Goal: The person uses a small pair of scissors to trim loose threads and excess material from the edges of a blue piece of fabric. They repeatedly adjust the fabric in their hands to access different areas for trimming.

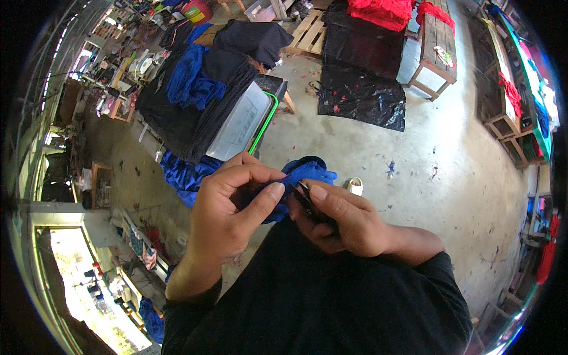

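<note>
The left hand (pixel 228 207) pinched the blue cloth (pixel 302 177) taut so the right hand (pixel 337 222), closed on what looked like small snips (pixel 305 198), could reach it.

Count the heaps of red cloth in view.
3 at least: a large red heap at top centre, red cloth draped over the wooden bench beside it, and a small red piece on the right-hand table. Others may be hidden.

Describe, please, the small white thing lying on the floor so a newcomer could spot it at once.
Start from the bare concrete floor right of the worktable. Just beyond the blue cloth in the hands lies a small white cup-like object. It is the only white thing there among tiny blue scraps.
</note>
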The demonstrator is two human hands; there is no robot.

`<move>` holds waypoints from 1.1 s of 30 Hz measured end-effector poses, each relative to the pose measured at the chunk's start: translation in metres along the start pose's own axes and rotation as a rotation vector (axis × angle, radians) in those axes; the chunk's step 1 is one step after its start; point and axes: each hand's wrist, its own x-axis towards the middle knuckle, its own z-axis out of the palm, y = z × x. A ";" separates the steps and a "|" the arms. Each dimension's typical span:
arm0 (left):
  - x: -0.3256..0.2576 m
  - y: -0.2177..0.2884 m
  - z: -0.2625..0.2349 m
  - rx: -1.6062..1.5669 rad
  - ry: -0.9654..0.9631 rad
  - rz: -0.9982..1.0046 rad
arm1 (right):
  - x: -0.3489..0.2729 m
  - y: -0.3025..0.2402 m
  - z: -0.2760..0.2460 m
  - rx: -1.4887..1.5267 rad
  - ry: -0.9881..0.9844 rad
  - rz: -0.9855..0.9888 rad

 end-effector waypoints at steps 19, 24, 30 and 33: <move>-0.004 -0.006 0.001 -0.072 0.000 0.000 | 0.004 0.001 0.000 0.010 -0.014 -0.051; -0.004 -0.007 -0.004 0.120 0.005 0.091 | 0.007 -0.002 0.004 -0.030 0.042 -0.049; -0.007 -0.007 -0.005 0.013 0.063 0.016 | 0.031 0.029 -0.021 -0.721 0.354 -0.795; -0.009 -0.009 -0.009 -0.075 0.052 -0.037 | 0.031 0.007 -0.027 -0.465 0.274 -0.678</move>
